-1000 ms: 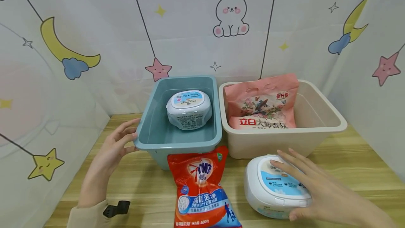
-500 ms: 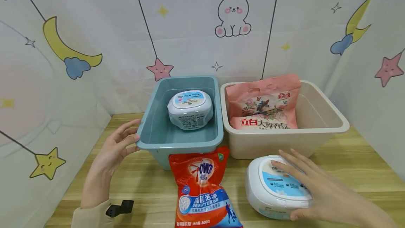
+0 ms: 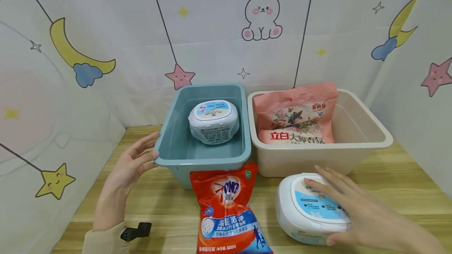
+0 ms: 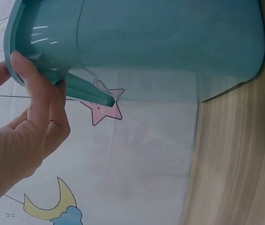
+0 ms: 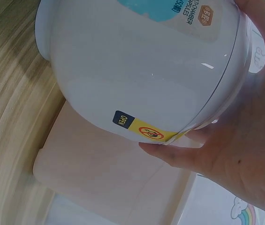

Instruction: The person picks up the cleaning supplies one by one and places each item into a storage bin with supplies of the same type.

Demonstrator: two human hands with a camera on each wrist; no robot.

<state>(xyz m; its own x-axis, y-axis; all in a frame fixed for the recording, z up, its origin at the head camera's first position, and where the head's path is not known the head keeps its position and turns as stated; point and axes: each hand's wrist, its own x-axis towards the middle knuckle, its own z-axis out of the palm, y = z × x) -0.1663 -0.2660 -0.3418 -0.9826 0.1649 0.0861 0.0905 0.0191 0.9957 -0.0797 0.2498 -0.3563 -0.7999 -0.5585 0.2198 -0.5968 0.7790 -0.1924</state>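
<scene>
My left hand [image 3: 135, 162] holds the left rim of a blue plastic bin [image 3: 203, 162], fingers and thumb at its edge; the left wrist view shows that hand [image 4: 31, 105] under the rim of the bin [image 4: 170, 42]. Inside the bin sits a white tub with a blue-labelled lid [image 3: 214, 122]. At the right, my right hand [image 3: 360, 207] spans a second white tub, of laundry capsules [image 3: 300, 222], thumb at the near edge and fingers across the lid. Close up, the right hand [image 5: 235, 140] grips that tub [image 5: 141, 70] around its lid edge.
A red bag of laundry powder [image 3: 226, 207] leans at the front of the blue bin. To the right stands a beige bin [image 3: 310, 162] with a pink detergent bag [image 3: 296, 117] in it. A printed curtain [image 3: 212, 30] hangs behind the wooden table [image 3: 159, 203].
The head view has drifted slightly, so everything sits a little further right in the picture. Both hands keep their places on the bin and the tub.
</scene>
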